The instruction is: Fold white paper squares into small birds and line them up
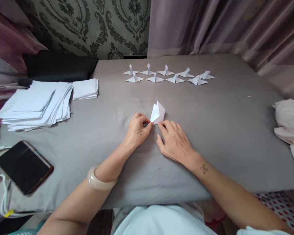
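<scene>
A small folded piece of white paper (158, 112) lies in the middle of the grey cloth-covered table (225, 124), its upper part standing up in angled flaps. My left hand (138, 129) pinches its lower left corner between thumb and forefinger. At the lower right edge, the fingertips of my right hand (173, 140) rest on the paper, with the thumb held apart and the fingers stretched out. Beyond my hands, several folded white paper birds (175, 79) stand in two rows.
Stacks of white paper sheets (39, 104) and a smaller stack (85, 88) lie at the left, by a black item (61, 67). A dark phone (24, 167) and white cables (4, 192) are nearer. Bunched pale fabric (290, 125) sits at the right edge.
</scene>
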`<state>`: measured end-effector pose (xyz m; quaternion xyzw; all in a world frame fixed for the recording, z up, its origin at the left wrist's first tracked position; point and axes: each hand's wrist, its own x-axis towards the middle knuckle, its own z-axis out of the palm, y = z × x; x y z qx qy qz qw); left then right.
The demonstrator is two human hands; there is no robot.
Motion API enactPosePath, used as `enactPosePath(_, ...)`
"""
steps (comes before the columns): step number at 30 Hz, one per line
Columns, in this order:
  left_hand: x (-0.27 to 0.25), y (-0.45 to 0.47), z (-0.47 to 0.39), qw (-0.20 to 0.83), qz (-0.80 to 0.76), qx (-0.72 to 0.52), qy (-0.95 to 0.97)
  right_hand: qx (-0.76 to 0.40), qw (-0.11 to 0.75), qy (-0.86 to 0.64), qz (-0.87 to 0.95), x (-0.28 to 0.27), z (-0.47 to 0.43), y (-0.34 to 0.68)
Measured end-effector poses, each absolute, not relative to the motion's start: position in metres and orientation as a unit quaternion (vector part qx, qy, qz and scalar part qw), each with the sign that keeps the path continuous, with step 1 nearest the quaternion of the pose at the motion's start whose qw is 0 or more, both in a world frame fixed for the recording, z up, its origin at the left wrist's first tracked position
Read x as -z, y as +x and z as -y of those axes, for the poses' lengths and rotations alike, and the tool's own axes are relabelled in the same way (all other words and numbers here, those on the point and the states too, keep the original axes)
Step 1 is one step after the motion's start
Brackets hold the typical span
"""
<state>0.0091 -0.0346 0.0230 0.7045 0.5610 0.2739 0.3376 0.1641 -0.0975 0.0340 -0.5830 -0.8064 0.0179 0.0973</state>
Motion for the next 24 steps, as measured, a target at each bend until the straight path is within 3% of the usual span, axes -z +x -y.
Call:
enactPosePath(10, -0.034, 0.004, 0.03, 0.389, -0.57, -0.252, 0.679, 0.003, 0.055, -0.57, 0.82, -0.034, 0.099, 0.161)
enactPosePath(17, -0.017, -0.015, 0.008, 0.335, -0.623, -0.369, 0.603, 0.002, 0.041, -0.565, 0.824, -0.038, 0.096, 0.158)
enactPosePath(24, -0.01, -0.018, 0.0, 0.332, -0.632, -0.383, 0.587, -0.004, 0.038, -0.548, 0.835, -0.044, 0.092, 0.157)
